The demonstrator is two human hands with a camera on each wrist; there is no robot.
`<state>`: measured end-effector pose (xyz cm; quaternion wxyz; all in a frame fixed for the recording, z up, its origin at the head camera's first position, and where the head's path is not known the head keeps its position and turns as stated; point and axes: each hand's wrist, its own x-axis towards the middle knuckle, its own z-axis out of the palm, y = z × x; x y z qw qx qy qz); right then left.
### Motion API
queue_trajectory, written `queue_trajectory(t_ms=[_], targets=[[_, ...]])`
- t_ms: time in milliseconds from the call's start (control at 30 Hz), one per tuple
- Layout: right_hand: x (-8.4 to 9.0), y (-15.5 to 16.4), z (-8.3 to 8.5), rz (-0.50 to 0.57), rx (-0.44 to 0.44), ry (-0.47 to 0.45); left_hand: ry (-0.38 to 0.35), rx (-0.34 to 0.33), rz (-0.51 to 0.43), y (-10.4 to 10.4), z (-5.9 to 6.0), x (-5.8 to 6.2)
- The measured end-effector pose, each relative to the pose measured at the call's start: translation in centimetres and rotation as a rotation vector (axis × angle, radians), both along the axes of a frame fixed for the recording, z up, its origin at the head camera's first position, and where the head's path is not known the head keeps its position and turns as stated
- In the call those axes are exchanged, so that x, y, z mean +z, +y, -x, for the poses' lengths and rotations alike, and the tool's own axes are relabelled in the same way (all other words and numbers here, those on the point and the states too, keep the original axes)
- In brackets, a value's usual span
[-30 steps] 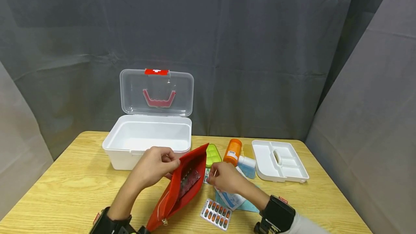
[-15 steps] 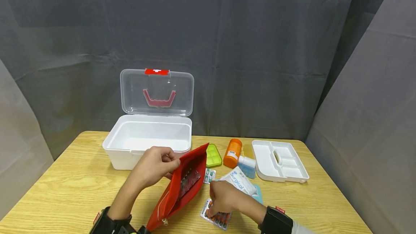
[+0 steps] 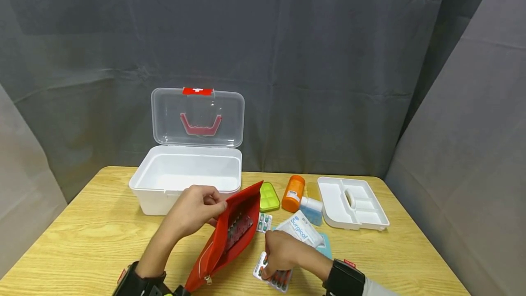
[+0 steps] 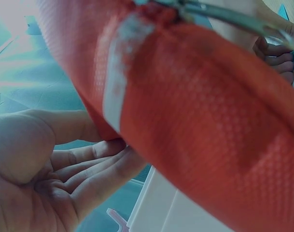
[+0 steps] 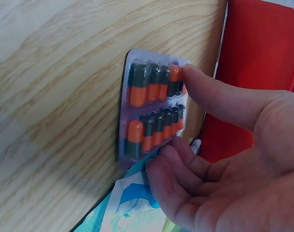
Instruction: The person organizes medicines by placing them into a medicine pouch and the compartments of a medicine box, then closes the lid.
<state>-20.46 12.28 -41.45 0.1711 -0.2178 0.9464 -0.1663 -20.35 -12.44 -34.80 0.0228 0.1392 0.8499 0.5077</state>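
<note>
Pinching red pouch [image 3: 230, 236] open, left hand [image 3: 193, 211]; right fingers [image 5: 214, 99] gripping capsule blister [image 5: 151, 111], surgical packet [image 3: 302, 231] alongside.

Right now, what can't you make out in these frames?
- Head view: the right hand covers most of the capsule strip.
- Head view: the pouch interior is mostly hidden by its own flap.
- Head view: the bottle label is too small to read.
- Left wrist view: pouch fabric fills the frame; background overexposed.
</note>
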Motion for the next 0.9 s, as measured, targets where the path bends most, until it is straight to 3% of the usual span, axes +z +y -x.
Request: queue_trajectory(t_ms=[267, 467, 900], targets=[[0.0, 0.3, 0.3, 0.046, -0.038, -0.062, 0.000, -0.010, 0.000, 0.0, 0.1, -0.1], [0.4, 0.8, 0.9, 0.162, -0.005, -0.075, -0.006, -0.014, -0.002, 0.0, 0.1, -0.1], [2.3, 1.6, 1.5, 0.410, -0.048, -0.244, -0.002, 0.003, 0.005, 0.0, 0.1, -0.2]])
